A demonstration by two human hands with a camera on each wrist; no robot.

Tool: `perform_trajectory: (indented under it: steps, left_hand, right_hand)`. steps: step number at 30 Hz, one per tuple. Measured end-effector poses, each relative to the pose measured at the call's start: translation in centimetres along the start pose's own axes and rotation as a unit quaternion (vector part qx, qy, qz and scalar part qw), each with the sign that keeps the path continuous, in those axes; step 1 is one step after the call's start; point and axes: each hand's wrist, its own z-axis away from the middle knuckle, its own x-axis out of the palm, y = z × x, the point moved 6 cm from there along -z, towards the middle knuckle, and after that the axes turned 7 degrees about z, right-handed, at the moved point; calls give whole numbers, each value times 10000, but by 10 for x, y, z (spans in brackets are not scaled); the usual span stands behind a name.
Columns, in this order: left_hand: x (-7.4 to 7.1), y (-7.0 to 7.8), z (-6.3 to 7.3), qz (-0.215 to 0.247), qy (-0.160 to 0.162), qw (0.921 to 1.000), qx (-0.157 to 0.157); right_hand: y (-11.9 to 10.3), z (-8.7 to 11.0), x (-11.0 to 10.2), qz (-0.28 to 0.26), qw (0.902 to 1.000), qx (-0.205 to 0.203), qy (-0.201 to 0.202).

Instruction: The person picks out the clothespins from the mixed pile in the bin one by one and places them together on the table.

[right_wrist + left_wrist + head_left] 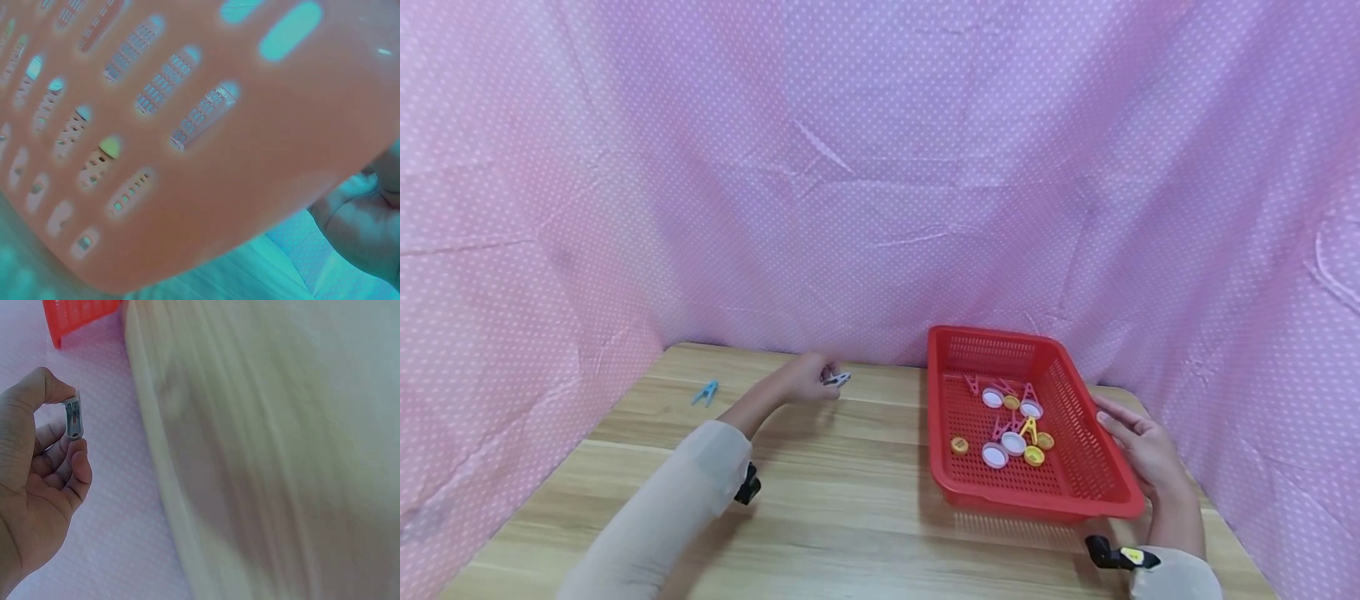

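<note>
My left hand (808,379) is over the back of the table, pinching a grey-white clothespin (837,379) between thumb and fingers. The left wrist view shows this clothespin (74,417) end-on at the fingertips. A red perforated plastic basket (936,417) is on the right, with my right hand (1146,450) gripping its right rim. Inside lie several pink clothespins (972,385), a yellow clothespin (1029,430), several white bottle caps (995,455) and several yellow caps (1033,456). The slotted basket wall (262,156) fills most of the right wrist view, hiding most fingers.
A blue clothespin (705,393) lies on the wooden table (827,517) at the left, beyond my left forearm. Pink dotted cloth (880,208) hangs behind the table and along both sides.
</note>
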Motion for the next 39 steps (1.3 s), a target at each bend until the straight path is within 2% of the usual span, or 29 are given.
perform_trajectory:
  steps: [5,10,18,28,35,39]
  left_hand:
    - [-4,-15,16,-141,176,9997,-120]
    - [-9,-36,34,-187,305,9975,-611]
    - [-20,-57,63,-171,570,9919,-1127]
    - [-45,-84,97,-464,993,9852,-1321]
    - [-60,-97,116,-722,1085,9788,-1582]
    - [-64,-101,123,-899,1206,9758,-1588]
  right_hand:
    - [0,0,-1,-1,10000,7,10]
    - [0,-2,-2,-18,9999,123,34]
    - [0,-4,-2,-148,9998,112,-1]
    - [0,-3,0,-236,9997,19,-8]
    - [1,-3,-1,-254,9997,19,-26]
    - [1,-4,-1,-188,9998,84,12]
